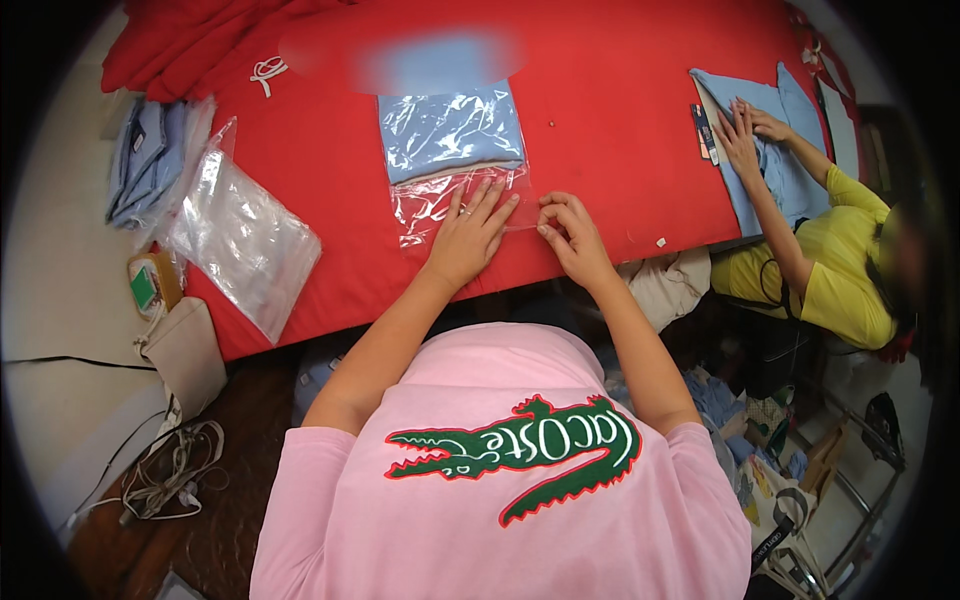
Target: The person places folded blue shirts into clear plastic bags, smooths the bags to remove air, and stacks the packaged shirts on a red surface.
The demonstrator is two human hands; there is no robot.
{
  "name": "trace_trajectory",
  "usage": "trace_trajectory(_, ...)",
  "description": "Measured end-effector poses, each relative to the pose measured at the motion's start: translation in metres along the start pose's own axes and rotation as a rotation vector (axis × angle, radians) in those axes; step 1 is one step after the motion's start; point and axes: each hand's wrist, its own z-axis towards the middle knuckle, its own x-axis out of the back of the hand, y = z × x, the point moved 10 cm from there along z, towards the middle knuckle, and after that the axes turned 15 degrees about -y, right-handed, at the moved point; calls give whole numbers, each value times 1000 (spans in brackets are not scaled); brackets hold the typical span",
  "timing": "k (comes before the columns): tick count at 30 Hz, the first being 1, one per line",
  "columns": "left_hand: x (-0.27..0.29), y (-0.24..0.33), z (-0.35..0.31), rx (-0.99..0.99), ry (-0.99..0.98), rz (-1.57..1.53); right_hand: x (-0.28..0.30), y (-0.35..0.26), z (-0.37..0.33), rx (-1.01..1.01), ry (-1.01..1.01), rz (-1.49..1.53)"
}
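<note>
In front of me lies a folded light blue garment inside a clear plastic bag (pixel 452 135). The unfilled end of the bag points toward me, and its film looks wrinkled. My left hand (pixel 473 236) rests open on that end, fingers spread and pressing it to the table. To its right, my right hand (pixel 574 238) is closed in a pinch beside the bag's near right corner. A clear edge runs toward those fingertips; what they hold is too fine to make out. The far end of the garment is blurred.
A red cloth covers the table (pixel 610 120). Empty clear bags (pixel 250 235) and bagged blue garments (pixel 150 155) lie at the left, a white cord (pixel 267 73) farther back. At the right, a co-worker in yellow (pixel 835 250) handles a blue garment (pixel 800 110).
</note>
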Motion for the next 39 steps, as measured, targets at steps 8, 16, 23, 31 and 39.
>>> trace_trajectory(8, 46, -2, -11, 14, 55, -237, -23, -60, 19, 232, 58, -627)
trace_trajectory(16, 83, -12, -39, 43, -15, -51, -45, -31, 67, 331, -295, -719)
trace_trajectory(23, 103, -121, -85, 434, -72, -534, -17, -26, 71, 107, -223, -352)
trace_trajectory(31, 43, -183, -29, 524, 104, -1496, -6, 5, 97, -332, 91, 142)
trace_trajectory(39, 53, -176, -31, 679, 183, -904, -8, -20, 112, -290, 337, -621)
